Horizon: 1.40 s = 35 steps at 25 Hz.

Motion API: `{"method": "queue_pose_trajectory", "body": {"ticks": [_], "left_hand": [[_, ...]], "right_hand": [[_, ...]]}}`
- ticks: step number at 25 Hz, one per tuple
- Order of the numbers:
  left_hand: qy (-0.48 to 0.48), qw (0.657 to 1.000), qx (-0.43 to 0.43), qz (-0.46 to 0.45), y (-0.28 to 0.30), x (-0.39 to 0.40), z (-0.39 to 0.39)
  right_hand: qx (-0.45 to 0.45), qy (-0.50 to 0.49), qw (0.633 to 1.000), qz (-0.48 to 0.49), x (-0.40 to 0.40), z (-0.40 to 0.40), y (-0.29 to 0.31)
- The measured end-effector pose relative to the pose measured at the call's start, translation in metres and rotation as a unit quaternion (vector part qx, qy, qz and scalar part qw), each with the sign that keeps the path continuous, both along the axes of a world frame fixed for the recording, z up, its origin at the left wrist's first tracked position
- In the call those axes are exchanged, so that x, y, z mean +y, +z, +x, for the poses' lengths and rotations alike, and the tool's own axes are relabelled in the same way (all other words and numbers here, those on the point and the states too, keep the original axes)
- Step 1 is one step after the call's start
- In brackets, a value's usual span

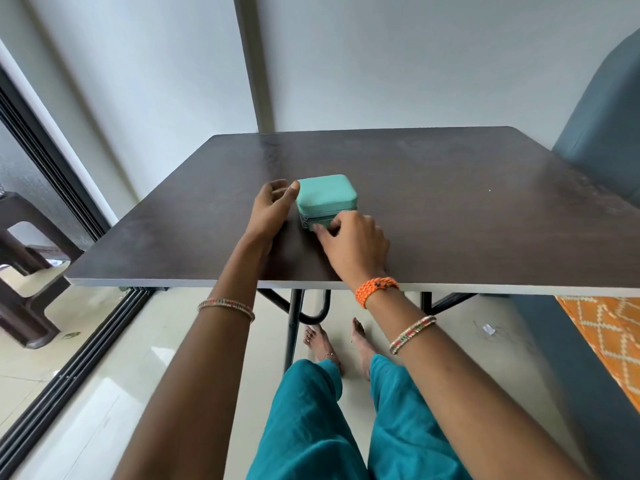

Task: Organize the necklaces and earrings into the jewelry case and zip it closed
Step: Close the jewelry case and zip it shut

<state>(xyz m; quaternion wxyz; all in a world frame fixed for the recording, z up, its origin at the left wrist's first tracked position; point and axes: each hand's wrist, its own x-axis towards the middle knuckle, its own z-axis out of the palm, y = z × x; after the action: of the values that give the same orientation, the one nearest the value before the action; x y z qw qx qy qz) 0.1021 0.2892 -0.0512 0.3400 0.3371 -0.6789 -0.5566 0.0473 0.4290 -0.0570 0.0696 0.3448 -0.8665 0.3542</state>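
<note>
A small teal jewelry case [325, 194] sits lid-down on the dark table [450, 209], left of the middle. My left hand [273, 206] holds its left side, thumb against the upper corner and fingers curled behind. My right hand [353, 240] is at the case's front right corner, fingertips pinching at the zipper line; the pull itself is hidden. A zipper end shows at the front left corner. No necklaces or earrings are visible.
The table's near edge [173, 284] runs across the view above my legs and feet. A dark plastic stool [24, 244] stands at the left by a sliding door track [69, 372]. A teal chair [602, 109] stands at the right.
</note>
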Motion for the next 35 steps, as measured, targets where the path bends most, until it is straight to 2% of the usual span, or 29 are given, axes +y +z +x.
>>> {"method": "queue_pose_trajectory", "body": {"ticks": [4, 8, 13, 18, 25, 30, 35], "left_hand": [[-0.109, 0.993, -0.002, 0.045, 0.002, 0.0, -0.014], [-0.1, 0.994, -0.014, 0.044, 0.003, 0.0, -0.017], [-0.098, 0.995, -0.005, 0.036, -0.001, 0.0, -0.017], [-0.086, 0.996, -0.005, 0.029, 0.003, 0.001, -0.018], [-0.08, 0.995, 0.012, 0.051, 0.004, 0.003, -0.018], [-0.086, 0.995, 0.018, 0.042, 0.004, 0.004, -0.016], [-0.073, 0.997, 0.021, 0.017, -0.002, 0.002, -0.018]], "right_hand": [[0.003, 0.0, 1.0, 0.026, -0.022, 0.015, 0.001], [0.025, -0.021, 0.999, 0.037, -0.033, 0.018, 0.005], [0.015, -0.014, 1.0, 0.02, -0.029, 0.022, 0.005], [-0.011, -0.027, 0.998, 0.05, -0.026, 0.027, 0.003], [-0.042, -0.06, 0.997, 0.002, -0.04, 0.024, -0.003], [-0.013, -0.087, 0.996, -0.002, -0.06, 0.012, -0.026], [0.014, 0.011, 0.997, 0.078, -0.05, 0.002, -0.019]]}}
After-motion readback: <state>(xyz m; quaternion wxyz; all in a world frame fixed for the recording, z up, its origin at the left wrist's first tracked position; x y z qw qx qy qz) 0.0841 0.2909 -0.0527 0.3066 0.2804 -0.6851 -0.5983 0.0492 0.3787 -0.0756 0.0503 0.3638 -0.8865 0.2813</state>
